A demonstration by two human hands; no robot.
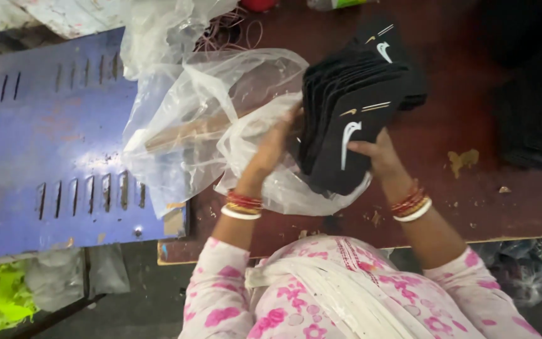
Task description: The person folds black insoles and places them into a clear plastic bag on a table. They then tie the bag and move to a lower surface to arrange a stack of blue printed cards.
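The left hand (pixel 275 139) grips the bag (pixel 246 132) mouth; the right hand (pixel 371 152) holds the socks (pixel 352 107) between both hands, half inside. The thin bag may tear, or the fanned stack may slide apart onto the tabletop (pixel 472 125).

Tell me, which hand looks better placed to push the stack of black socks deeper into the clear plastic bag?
Probably the right hand: it already grips the stack of black fabric socks at its near end. The left hand is busy holding open the clear plastic bag.
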